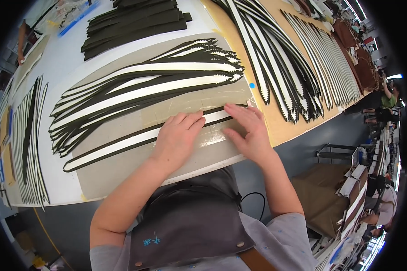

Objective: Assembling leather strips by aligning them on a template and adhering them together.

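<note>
A long black strip with a white centre band [117,147] lies at a slant on the grey work mat [122,174] in front of me. My left hand [178,137] rests on the strip's middle, its fingers close together and laid over the band. At the strip's right end is my right hand [251,133], with the fingertips on the strip and the thumb held apart. The strip's far right tip is partly hidden under those fingers. Just beyond lies a loose bundle of similar black-and-white strips [135,92] with notched right ends.
Plain dark strips [135,27] are stacked at the back. More black-and-white strips [269,58] lie on the tan board [285,131] to the right, beside a row of thin strips [325,58]. Other strips [31,149] lie far left. A brown-covered pile [321,194] stands beyond the table edge.
</note>
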Tool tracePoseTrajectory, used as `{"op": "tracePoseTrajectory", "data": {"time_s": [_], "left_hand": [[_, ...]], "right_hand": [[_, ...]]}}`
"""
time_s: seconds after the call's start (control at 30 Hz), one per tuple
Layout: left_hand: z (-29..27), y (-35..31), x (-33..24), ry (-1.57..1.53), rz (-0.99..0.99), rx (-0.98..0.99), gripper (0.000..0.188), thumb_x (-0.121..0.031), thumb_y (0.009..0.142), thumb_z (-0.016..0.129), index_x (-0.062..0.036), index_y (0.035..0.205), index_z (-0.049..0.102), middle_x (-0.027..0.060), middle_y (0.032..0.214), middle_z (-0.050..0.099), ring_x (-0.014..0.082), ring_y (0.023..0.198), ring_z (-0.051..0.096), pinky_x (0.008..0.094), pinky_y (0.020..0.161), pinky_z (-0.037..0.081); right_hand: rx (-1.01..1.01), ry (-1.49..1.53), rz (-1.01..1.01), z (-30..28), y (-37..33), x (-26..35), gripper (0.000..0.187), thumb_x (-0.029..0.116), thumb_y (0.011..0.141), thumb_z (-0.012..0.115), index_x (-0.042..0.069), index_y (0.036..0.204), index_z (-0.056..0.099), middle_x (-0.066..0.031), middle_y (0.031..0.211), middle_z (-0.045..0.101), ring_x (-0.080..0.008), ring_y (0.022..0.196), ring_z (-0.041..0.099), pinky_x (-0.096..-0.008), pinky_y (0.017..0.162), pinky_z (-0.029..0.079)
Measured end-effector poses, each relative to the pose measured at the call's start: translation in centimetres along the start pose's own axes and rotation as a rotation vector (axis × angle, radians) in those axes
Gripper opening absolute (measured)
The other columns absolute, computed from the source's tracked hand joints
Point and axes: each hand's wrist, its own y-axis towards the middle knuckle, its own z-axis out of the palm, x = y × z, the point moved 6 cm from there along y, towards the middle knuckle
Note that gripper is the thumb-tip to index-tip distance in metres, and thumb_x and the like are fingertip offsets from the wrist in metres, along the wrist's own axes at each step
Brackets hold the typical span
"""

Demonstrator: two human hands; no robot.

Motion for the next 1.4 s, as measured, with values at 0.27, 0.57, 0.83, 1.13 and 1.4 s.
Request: {"op": "tracePoseTrajectory", "data": {"time_s": [0.27,0.57,0.83,1.13,1.4], "left_hand": [[0.0,-0.4,0.3,-0.049,-0.015,-0.003,0.038,-0.001,0.081,0.061,-0.0043,0.118,0.068,0.0044,0.129,0.065,0.0232,0.112,0.059,0.0374,0.096,0.05],[0.4,-0.5,-0.5,0.134,0.083,0.098,0.044,-0.008,0.081,0.061,-0.0028,0.124,0.063,0.0066,0.135,0.059,0.0232,0.115,0.057,0.0359,0.099,0.048],[0.6,-0.5,-0.4,0.15,0.12,0.075,0.042,-0.009,0.08,0.062,-0.0024,0.121,0.063,0.0068,0.132,0.06,0.0219,0.113,0.056,0.0352,0.095,0.049],[0.6,-0.3,0.0,0.091,0.113,0.115,0.028,-0.01,0.082,0.062,-0.0068,0.11,0.066,0.0063,0.123,0.062,0.0226,0.109,0.057,0.0355,0.095,0.047],[1.4,-0.6,2.0,-0.125,-0.003,0.09,0.037,-0.009,0.083,0.062,-0.0158,0.118,0.073,0.0064,0.106,0.068,0.0287,0.104,0.06,0.042,0.096,0.05]], "right_hand": [[0.134,-0.285,0.08,-2.6,3.7,-1.7,0.049,0.015,0.068,0.087,0.009,0.114,0.07,-0.0078,0.111,0.066,-0.0311,0.111,0.058,-0.0421,0.102,0.041],[0.301,-0.267,-0.059,-3.0,6.9,-0.9,0.029,0.009,0.071,0.087,0.007,0.088,0.063,-0.0018,0.093,0.069,-0.0219,0.096,0.062,-0.0362,0.094,0.045],[0.267,0.623,0.427,2.0,1.0,-0.2,0.036,0.005,0.088,0.074,0.004,0.124,0.068,-0.0079,0.103,0.074,-0.0158,0.096,0.067,-0.0314,0.088,0.052],[0.044,0.255,0.089,3.6,-0.1,2.3,0.053,0.001,0.086,0.07,0.009,0.138,0.063,-0.0203,0.138,0.061,-0.0374,0.127,0.056,-0.044,0.111,0.039],[0.1,0.171,0.011,3.6,0.3,3.0,0.054,0.002,0.085,0.072,0.013,0.137,0.064,-0.0094,0.134,0.067,-0.033,0.133,0.054,-0.0481,0.114,0.035]]}}
